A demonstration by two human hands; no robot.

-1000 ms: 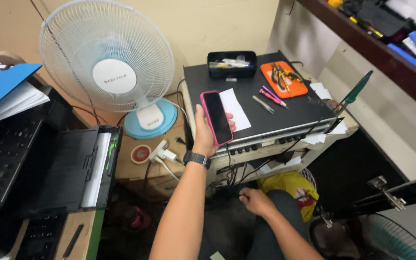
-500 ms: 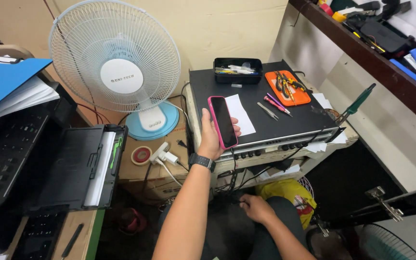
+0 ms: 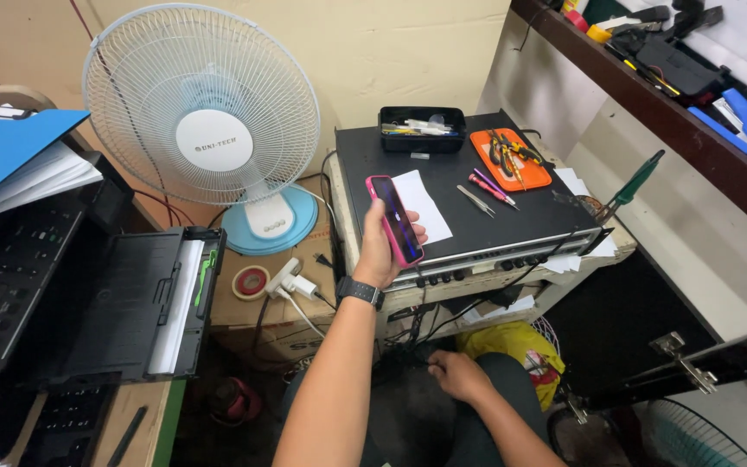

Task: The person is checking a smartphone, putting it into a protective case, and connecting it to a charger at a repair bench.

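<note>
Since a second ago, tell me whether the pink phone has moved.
Yes. The pink phone in the left hand has come off the white paper toward the black device's front-left edge, nearer the person.

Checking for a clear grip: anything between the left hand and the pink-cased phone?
Nothing visible. The left hand already grips the phone directly, holding it up over the front edge of the black box. The right hand is low, away from it.

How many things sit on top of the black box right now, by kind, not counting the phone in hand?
Black tray: 1
Orange tray: 1
White paper: 1
Loose hand tools: 3, as far as I can tell
Total: 6
The left hand holds the pink phone above the black box.
</note>
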